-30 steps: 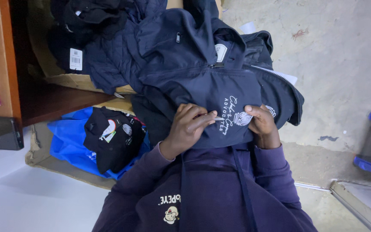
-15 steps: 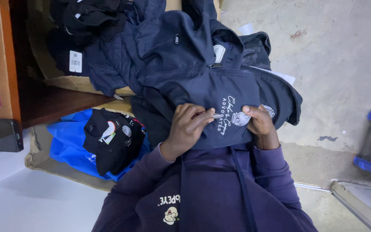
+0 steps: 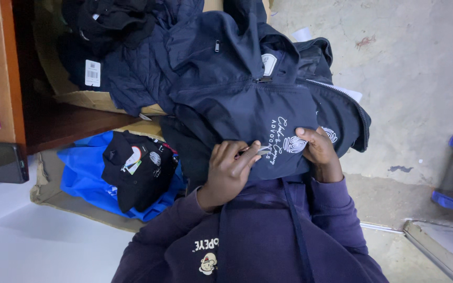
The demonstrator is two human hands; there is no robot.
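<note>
Left hand (image 3: 229,173) grip pinched on small metal tool (image 3: 260,150), right hand (image 3: 318,149) grip clamped on navy jacket (image 3: 247,99) — white logo (image 3: 294,144) between

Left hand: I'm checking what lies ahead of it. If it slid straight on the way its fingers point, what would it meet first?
The left hand points across the navy jacket at the right hand; it would likely cross the white print first.

My navy zip jacket (image 3: 247,99) with a white chest print lies crumpled, partly unzipped, draped over the cardboard box (image 3: 106,99).
</note>
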